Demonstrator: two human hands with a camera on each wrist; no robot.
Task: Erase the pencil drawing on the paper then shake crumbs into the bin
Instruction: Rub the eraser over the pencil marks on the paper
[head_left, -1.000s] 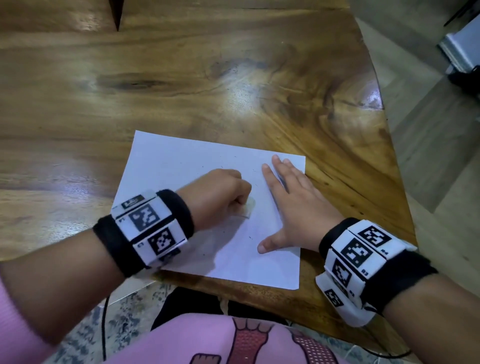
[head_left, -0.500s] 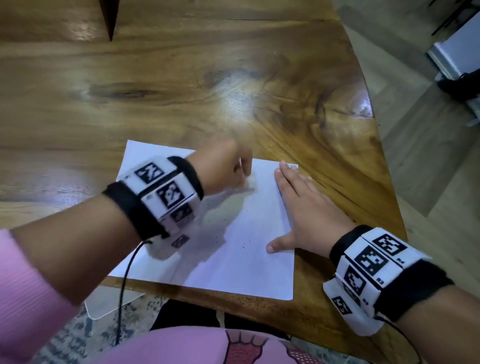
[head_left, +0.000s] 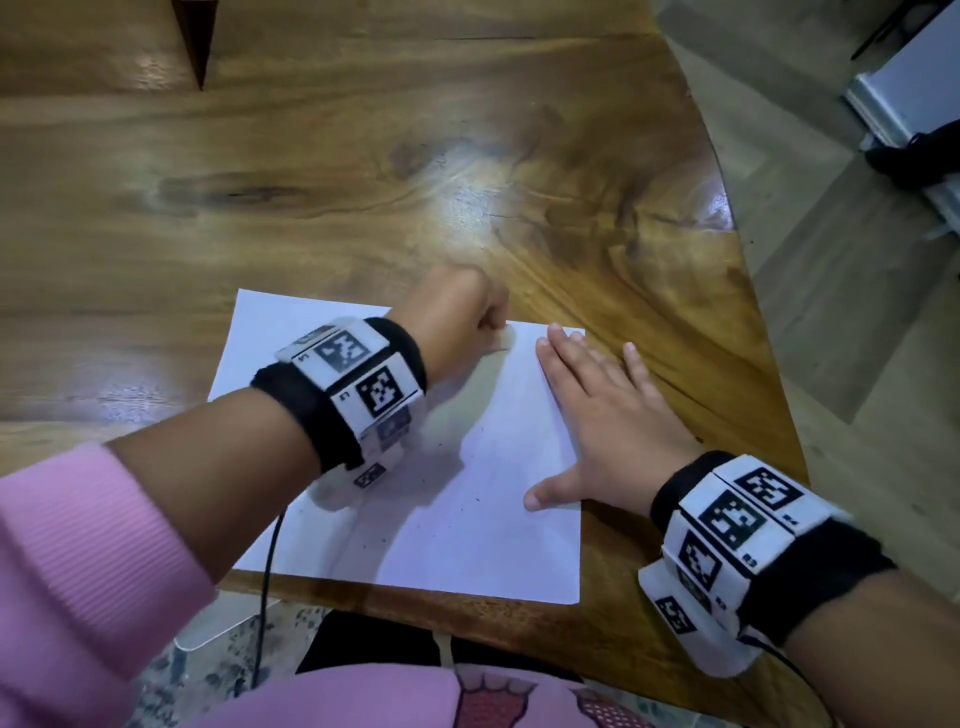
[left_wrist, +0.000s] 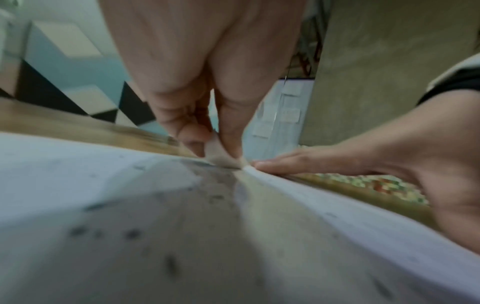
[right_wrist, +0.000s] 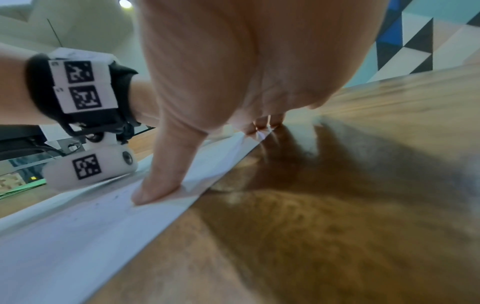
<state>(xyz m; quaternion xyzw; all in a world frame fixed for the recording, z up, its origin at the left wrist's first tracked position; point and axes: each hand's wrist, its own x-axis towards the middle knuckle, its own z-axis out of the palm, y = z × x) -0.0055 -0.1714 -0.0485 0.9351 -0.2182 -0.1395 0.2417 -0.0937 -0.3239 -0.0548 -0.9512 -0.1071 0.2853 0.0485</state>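
A white sheet of paper (head_left: 467, 519) lies on the wooden table (head_left: 363, 182) near its front edge. My left hand (head_left: 462, 317) is curled at the paper's far edge and pinches a small pale eraser (left_wrist: 218, 154) against the sheet. My right hand (head_left: 597, 415) lies flat with straight fingers on the paper's right side, thumb (right_wrist: 155, 185) pressed on the sheet. Dark eraser crumbs (head_left: 431, 499) dot the paper (left_wrist: 130, 205). No pencil lines are plain to see. No bin is in view.
The table's curved right edge (head_left: 727, 234) drops to a tiled floor. A white and dark object (head_left: 914, 104) stands on the floor at the far right. A dark wedge (head_left: 195, 41) shows at the table's far left. A cable (head_left: 265, 597) hangs from my left wrist.
My left hand with the eraser has slid from the middle of the paper up to its far edge. The right hand stays pressed flat on the sheet.
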